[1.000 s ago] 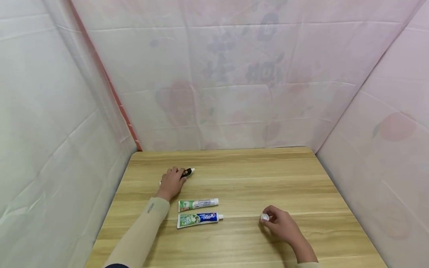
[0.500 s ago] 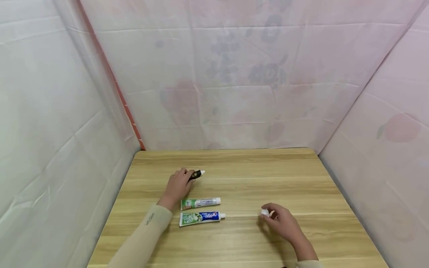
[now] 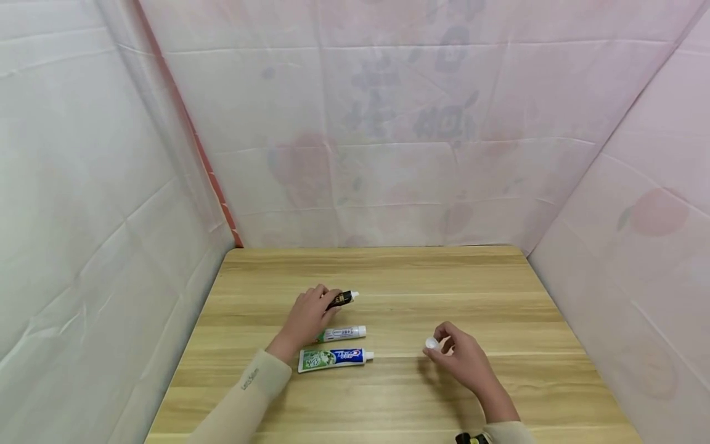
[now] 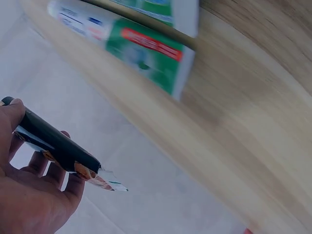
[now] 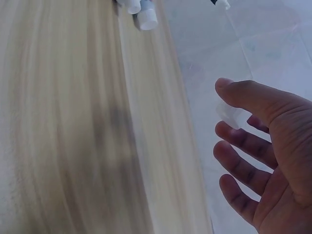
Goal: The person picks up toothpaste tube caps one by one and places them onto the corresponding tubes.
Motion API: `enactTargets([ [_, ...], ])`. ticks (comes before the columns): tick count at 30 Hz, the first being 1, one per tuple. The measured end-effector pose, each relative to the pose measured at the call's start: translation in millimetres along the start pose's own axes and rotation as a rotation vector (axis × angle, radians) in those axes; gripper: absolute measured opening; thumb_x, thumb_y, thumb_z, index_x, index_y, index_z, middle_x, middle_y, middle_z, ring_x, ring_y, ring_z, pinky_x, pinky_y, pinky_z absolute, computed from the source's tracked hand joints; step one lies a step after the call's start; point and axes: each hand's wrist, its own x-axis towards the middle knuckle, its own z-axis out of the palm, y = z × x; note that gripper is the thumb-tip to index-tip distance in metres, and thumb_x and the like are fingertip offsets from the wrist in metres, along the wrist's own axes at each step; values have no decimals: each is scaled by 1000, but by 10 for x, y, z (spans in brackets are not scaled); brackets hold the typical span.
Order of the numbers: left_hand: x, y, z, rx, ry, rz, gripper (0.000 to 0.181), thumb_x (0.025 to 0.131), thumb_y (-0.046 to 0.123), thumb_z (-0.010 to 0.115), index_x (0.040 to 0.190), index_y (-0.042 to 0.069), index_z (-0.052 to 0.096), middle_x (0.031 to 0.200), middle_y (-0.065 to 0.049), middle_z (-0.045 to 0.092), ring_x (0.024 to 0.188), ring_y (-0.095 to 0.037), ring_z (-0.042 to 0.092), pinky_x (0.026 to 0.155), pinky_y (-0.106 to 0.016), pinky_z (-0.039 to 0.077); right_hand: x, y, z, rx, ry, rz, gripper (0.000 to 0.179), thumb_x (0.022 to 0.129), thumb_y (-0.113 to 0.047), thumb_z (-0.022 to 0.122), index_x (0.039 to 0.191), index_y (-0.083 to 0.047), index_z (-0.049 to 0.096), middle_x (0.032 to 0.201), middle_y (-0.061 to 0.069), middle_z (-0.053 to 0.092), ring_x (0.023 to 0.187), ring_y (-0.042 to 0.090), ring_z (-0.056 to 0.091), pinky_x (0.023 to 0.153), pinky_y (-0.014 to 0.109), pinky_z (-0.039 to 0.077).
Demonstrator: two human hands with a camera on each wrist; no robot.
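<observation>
In the head view my left hand [image 3: 306,316] grips a black toothpaste tube [image 3: 341,300] whose white nozzle points right. The left wrist view shows the fingers curled round this black tube [image 4: 53,141], lifted off the table, its flat crimped end sticking out. My right hand [image 3: 465,361] pinches a small white cap [image 3: 432,343] between thumb and index finger above the table; the translucent cap [image 5: 228,115] is also in the right wrist view. A green-and-white toothpaste tube [image 3: 344,333] lies partly hidden behind my left hand. Nearer me is a green-and-blue toothpaste tube [image 3: 335,358] with an uncapped-looking white nozzle.
The wooden table [image 3: 421,277] is enclosed by pale printed sheets at the back [image 3: 388,185] and both sides. A black-and-yellow item [image 3: 471,438] shows at the right wrist by the lower edge.
My left hand has lifted the black tube and carried it right and slightly nearer me, now partly over the green-and-white tube. My right hand has shifted slightly up and left with the cap.
</observation>
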Motion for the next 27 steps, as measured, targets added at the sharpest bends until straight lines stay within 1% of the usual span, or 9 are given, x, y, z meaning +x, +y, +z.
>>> enactTargets([
  [3,-5,82,-18,18,0,30,44,101,43,50,140,23,54,109,1,60,91,-16,55,80,-37,46,27,-36,5,-8,2,-44,26,82,-32,81,95,-26,59,88,-10,63,74,9,59,61,24,47],
  [8,-20,185,-26,34,-18,72,45,102,47,43,140,26,53,109,3,59,91,-14,54,79,-35,45,53,-103,22,13,23,-102,23,83,-32,79,99,-27,63,93,-12,64,75,7,60,70,32,52],
  [11,-32,233,-7,52,-19,100,45,102,49,41,140,27,52,109,4,58,91,-13,53,77,-34,44,67,-138,46,31,38,-139,24,84,-32,79,103,-29,65,95,-13,65,76,6,60,73,35,52],
  [15,-50,302,36,60,-7,135,43,102,47,46,139,27,53,107,4,59,89,-13,53,76,-33,43,79,-181,81,24,58,-175,26,84,-35,78,107,-33,66,97,-17,65,75,3,60,72,33,52],
  [18,-64,355,63,50,-1,155,42,101,42,52,139,26,54,107,4,59,88,-13,53,75,-33,43,86,-225,104,12,59,-178,25,85,-38,77,108,-35,67,97,-20,64,75,2,59,72,33,52],
  [22,-80,417,100,35,10,182,42,99,38,57,139,24,55,107,3,60,87,-13,53,75,-34,44,107,-291,131,5,47,-184,24,86,-38,75,108,-36,69,97,-19,65,75,1,57,72,35,53],
  [27,-98,476,141,11,6,204,41,98,37,59,138,24,56,106,4,59,85,-12,49,76,-33,42,139,-362,165,0,41,-202,25,86,-35,76,109,-38,69,98,-20,65,74,-1,56,72,35,53],
])
